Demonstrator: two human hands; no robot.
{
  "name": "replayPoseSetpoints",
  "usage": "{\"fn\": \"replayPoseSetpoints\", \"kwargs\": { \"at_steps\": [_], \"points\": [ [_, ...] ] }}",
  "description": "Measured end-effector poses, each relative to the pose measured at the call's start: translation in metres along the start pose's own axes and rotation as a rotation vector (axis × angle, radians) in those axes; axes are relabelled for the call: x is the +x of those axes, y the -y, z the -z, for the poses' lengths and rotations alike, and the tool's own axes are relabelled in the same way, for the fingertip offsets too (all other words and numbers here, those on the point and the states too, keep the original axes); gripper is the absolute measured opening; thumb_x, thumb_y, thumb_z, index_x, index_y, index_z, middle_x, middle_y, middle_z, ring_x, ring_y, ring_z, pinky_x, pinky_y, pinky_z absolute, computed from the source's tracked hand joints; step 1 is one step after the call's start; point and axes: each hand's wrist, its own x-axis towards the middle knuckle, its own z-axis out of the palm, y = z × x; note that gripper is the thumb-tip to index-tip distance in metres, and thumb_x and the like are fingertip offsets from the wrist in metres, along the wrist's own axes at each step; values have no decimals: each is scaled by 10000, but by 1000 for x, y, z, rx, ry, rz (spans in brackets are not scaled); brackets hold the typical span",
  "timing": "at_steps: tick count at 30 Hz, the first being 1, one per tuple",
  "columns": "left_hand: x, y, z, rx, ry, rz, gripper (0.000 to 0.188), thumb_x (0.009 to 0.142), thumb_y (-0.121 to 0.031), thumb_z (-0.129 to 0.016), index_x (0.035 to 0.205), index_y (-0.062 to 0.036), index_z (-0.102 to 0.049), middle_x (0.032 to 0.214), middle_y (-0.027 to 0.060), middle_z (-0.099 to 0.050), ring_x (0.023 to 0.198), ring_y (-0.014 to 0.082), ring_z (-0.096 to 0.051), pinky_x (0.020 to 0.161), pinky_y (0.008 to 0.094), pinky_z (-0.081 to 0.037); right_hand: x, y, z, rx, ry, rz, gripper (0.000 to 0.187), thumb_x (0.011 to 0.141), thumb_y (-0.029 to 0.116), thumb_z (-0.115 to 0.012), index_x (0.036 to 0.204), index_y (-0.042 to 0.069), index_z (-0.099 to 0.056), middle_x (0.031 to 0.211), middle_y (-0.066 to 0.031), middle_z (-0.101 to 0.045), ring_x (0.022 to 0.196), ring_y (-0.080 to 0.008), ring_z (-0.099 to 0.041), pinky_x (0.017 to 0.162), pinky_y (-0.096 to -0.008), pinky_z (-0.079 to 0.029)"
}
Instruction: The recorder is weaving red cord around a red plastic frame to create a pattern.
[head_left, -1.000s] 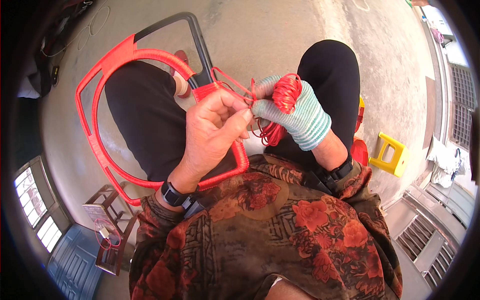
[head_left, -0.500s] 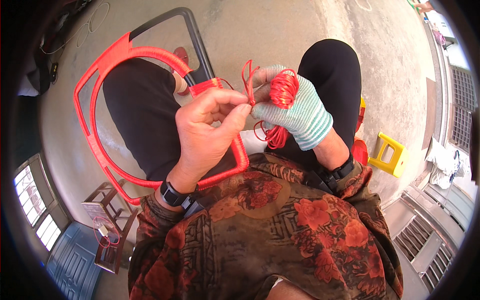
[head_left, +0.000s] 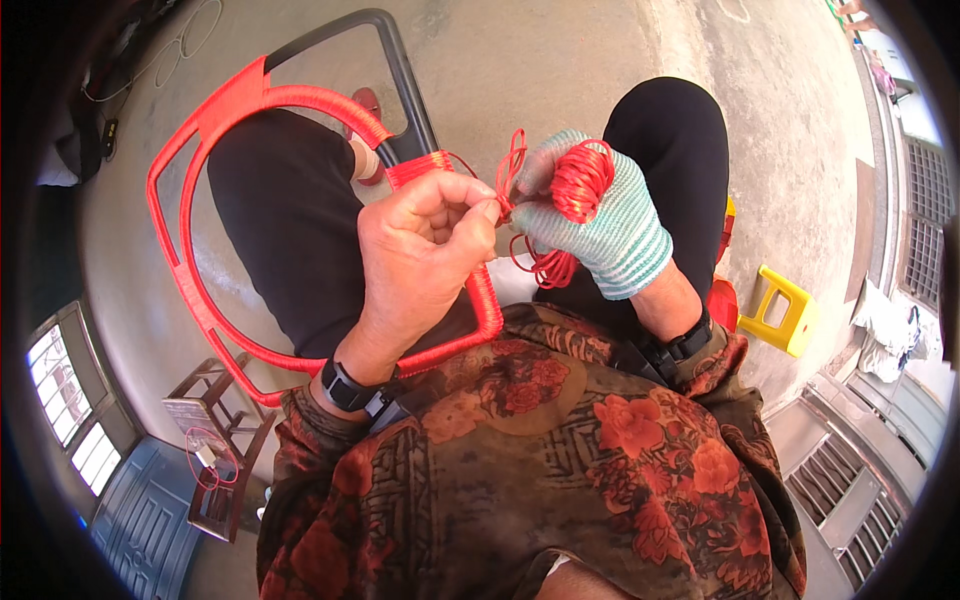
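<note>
Pinching red cord [head_left: 505,206] between them, the bare left hand [head_left: 420,243] and gloved right hand [head_left: 610,228] nearly meet; a wound bundle [head_left: 583,181] sits against the right, the red-wrapped frame [head_left: 235,103] beneath the left.

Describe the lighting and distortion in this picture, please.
Head view: fisheye rim fades to black; head view: the window at lower left leans and washes out toward white; head view: small glints on the red cord coil, dark patches hiding detail at upper left.
</note>
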Motion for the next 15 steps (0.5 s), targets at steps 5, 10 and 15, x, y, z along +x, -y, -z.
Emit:
{"fn": "replayPoseSetpoints", "kwargs": {
  "at_steps": [5, 10, 15],
  "points": [
    [1, -1, -1, -27, 8, 21, 17, 893, 26, -626, 902, 38, -634, 762, 1, -626, 644, 26, -577, 570, 182, -478, 1, 0, 0, -49, 8, 0, 300, 738, 184, -818, 929, 54, -626, 854, -27, -684, 777, -95, -632, 765, -263, -537],
    [-1, 2, -5, 36, -49, -77, 78, 878, 51, -635, 956, 41, -633, 825, 34, -655, 702, 57, -629, 616, 201, -522, 0, 0, 0, -63, 11, 34, 292, 743, 161, -804, 939, 54, -617, 858, -33, -683, 780, -97, -633, 759, -264, -535],
    [-1, 6, -1, 182, 42, -109, 125, 892, 71, -603, 1016, 58, -616, 884, 54, -652, 741, 82, -647, 646, 217, -546, -3, 0, 3, -83, -11, 30, 293, 741, 147, -800, 948, 53, -615, 859, -45, -682, 785, -108, -641, 753, -263, -533]
  ]
}}
